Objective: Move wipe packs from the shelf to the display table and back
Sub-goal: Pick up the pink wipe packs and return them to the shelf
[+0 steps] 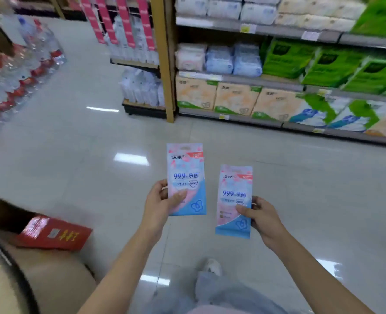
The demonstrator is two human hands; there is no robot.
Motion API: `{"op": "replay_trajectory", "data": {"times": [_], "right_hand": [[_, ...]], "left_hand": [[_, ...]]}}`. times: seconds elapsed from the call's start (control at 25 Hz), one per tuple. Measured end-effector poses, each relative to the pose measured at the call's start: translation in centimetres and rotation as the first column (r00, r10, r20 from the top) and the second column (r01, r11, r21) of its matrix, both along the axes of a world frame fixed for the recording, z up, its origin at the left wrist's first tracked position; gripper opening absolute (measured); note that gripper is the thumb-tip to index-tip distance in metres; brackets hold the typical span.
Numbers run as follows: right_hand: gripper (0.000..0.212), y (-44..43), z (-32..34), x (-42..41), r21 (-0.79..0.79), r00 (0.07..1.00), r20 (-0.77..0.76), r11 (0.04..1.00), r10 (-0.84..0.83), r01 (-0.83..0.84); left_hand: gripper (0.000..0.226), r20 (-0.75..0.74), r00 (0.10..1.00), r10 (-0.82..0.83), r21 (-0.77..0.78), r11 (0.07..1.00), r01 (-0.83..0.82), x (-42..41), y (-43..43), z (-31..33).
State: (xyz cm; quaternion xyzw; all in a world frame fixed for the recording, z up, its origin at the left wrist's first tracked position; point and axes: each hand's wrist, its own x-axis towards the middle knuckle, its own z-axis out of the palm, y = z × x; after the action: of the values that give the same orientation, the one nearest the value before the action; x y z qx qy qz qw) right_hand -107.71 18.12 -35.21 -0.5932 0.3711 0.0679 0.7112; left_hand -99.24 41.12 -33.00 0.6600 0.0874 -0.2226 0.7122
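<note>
I hold two flat pink-and-blue wipe packs upright over the shop floor. My left hand (159,201) grips the lower left edge of the left wipe pack (186,168), thumb across its front. My right hand (261,215) pinches the lower right edge of the right wipe pack (235,189), which sits slightly lower. Both packs show blue "99.9" print. The shelf (244,79) with tissue and wipe packs stands ahead to the right, well beyond both hands. The view is blurred.
Stacked water bottles (17,82) with red labels line the far left. A red box (54,234) lies on a beige rounded surface (51,279) at lower left. A pink-tagged end rack (137,53) stands behind the shelf post. Glossy floor tiles (97,155) stretch between them. My leg and shoe (212,267) are below.
</note>
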Motion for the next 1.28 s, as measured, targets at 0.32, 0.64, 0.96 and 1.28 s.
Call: {"op": "replay_trajectory", "data": {"times": [0.32, 0.64, 0.96, 1.28], "right_hand": [[0.019, -19.8, 5.8, 8.5, -0.105, 0.94, 0.227, 0.953, -0.254, 0.283], [0.022, -32.9, 7.6, 19.3, -0.023, 0.852, 0.282, 0.884, -0.442, 0.466], [0.024, -46.1, 9.1, 29.2, 0.029, 0.813, 0.315, 0.861, -0.49, 0.508], [0.028, -61.6, 14.7, 44.3, -0.139, 0.865, 0.437, 0.932, -0.245, 0.335]], "left_hand": [[0.059, -0.049, 0.969, -0.244, -0.079, 0.968, 0.24, 7.7, -19.7, 0.3], [0.036, 0.109, 0.914, -0.392, -0.095, 0.911, 0.402, 26.0, -38.1, 4.5], [0.026, 0.267, 0.868, -0.42, -0.059, 0.891, 0.449, 40.5, -55.4, 10.1], [0.028, 0.26, 0.944, -0.202, -0.106, 0.966, 0.236, 48.6, -66.2, 11.1]]}}
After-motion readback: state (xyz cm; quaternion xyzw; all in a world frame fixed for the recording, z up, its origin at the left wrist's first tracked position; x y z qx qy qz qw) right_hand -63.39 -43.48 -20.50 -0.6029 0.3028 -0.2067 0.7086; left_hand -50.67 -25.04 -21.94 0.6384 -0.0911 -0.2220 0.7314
